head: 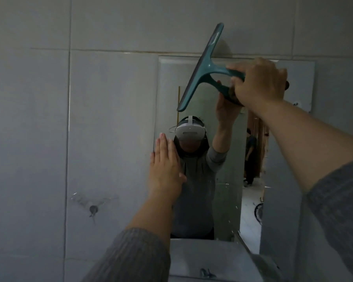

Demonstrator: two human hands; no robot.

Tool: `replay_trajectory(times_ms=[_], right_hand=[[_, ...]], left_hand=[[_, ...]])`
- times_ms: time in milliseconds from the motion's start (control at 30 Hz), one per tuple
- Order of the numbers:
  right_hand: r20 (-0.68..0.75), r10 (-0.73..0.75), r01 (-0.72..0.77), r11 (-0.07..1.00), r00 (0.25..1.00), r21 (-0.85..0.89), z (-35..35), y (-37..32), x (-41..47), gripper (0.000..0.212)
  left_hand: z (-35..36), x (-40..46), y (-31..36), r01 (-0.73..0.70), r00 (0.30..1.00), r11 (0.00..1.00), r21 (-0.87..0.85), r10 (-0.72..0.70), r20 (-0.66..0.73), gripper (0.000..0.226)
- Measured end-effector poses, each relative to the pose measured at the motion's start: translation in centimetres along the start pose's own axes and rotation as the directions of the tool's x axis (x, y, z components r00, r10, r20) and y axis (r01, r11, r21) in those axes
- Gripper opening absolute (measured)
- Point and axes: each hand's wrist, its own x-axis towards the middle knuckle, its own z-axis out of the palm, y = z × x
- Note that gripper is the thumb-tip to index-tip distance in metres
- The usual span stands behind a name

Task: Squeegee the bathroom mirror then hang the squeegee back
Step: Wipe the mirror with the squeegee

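Squeegee [202,66], teal, T-shaped, blade tilted toward one o'clock over my mirror [228,159]; my right hand [259,82] grips its handle, left hand [165,165] flat, fingers together.

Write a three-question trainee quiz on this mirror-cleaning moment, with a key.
1. True or false: the right hand grips the squeegee by its handle.
2. Where does the left hand rest? A) flat at the mirror's left edge B) on the squeegee blade C) on the wall hook
3. Fill in: the blade is tilted, and its upper end reaches past the mirror's ____ edge.

Key: 1 true; 2 A; 3 top
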Motion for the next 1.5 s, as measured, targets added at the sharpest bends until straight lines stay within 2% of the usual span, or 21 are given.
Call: replay_trajectory(times_ms=[167,267,400,467,567,667,833,933,1033,1133,1233,1333,1500], right_hand=[[0.024,0.126,-0.126,0.992,0.992,-0.021,-2.0,3.6,-1.6,0.036],[0.062,0.208,-0.210,0.977,0.976,0.022,-3.0,5.1,-3.1,0.036],[0.116,0.342,-0.351,0.934,0.932,0.066,-3.6,6.4,-5.6,0.034],[0.142,0.406,-0.425,0.894,0.903,0.140,-3.5,6.8,-7.0,0.029],[0.173,0.517,-0.544,0.774,0.838,0.324,-2.9,6.9,-8.7,0.014],[0.238,0.645,-0.662,0.562,0.726,0.496,-1.9,5.7,-10.0,0.016],[0.319,0.713,-0.679,0.293,0.624,0.673,-0.1,1.7,-12.0,0.026],[0.358,0.718,-0.678,0.213,0.597,0.703,0.5,-0.1,-12.6,0.030],[0.367,0.700,-0.675,0.221,0.613,0.704,1.2,-2.0,-13.1,0.026],[0.367,0.668,-0.665,0.259,0.647,0.700,2.5,-3.9,-13.8,0.028],[0.324,0.612,-0.639,0.408,0.722,0.652,3.6,-5.9,-14.7,0.029],[0.305,0.528,-0.588,0.529,0.793,0.612,4.1,-7.4,-15.0,0.022],[0.292,0.394,-0.489,0.730,0.872,0.477,4.1,-7.2,-14.9,0.026]], left_hand=[[0.2,0.2,0.2,0.025,1.000,0.999,0.031,-0.025,0.006,0.110],[0.3,0.2,0.2,0.030,1.000,0.999,0.018,-0.031,0.005,0.113],[0.4,0.2,0.3,0.039,0.999,0.999,-0.006,-0.039,-0.006,0.113],[0.6,0.2,0.2,0.040,0.999,0.999,-0.012,-0.040,-0.015,0.113],[0.8,0.3,0.3,0.044,0.999,0.999,-0.012,-0.044,-0.018,0.112],[0.9,0.4,0.3,0.054,0.998,0.999,-0.011,-0.054,-0.025,0.113],[1.2,0.4,-0.6,0.068,0.997,0.998,0.006,-0.068,-0.031,0.119],[1.3,0.5,-0.3,0.047,0.998,0.999,0.001,-0.047,-0.034,0.119],[1.2,0.3,-0.3,0.042,0.997,0.998,0.048,-0.039,-0.060,0.118],[1.3,-0.7,-0.6,0.064,0.993,0.998,0.021,-0.062,-0.103,0.116],[1.9,-1.6,-1.1,0.102,0.992,0.995,-0.015,-0.103,-0.074,0.114],[2.3,-2.0,-1.4,0.137,0.989,0.988,-0.065,-0.140,-0.050,0.113],[2.8,-2.3,-1.4,0.216,0.966,0.972,-0.091,-0.226,-0.125,0.123]])
